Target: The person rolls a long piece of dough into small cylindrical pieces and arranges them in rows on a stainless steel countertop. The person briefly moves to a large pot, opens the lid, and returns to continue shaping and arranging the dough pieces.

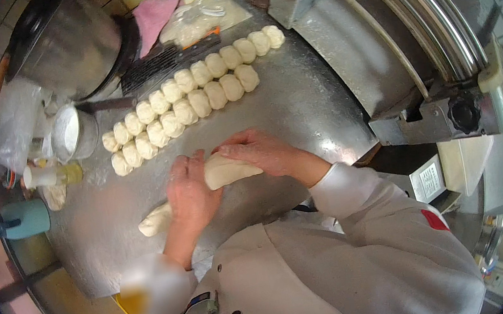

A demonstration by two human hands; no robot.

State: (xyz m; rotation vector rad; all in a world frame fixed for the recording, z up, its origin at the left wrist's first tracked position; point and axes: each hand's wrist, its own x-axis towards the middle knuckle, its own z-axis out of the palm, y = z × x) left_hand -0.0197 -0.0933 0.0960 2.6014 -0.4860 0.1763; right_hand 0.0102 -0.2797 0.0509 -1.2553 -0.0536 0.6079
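A thick log of pale dough (231, 169) lies across the near part of the steel worktop (310, 95). My left hand (193, 189) wraps over its middle and hides that stretch. The dough's tapered end (156, 220) sticks out to the left of that hand. My right hand (260, 151) curls over the far side of the log's right part, fingers pointing toward my left hand. Beyond both hands, two slanting rows of small dough pieces (198, 104) lie side by side, several in each row.
A dough sheeter with metal rollers (433, 11) stands at the right. A large metal pot (67, 48), a metal bowl (72, 131), an oil bottle (54, 175) and a teal jug (24, 219) line the left side. Behind the rows lie a dark-bladed tool (157, 66) and a pink cloth (155, 18).
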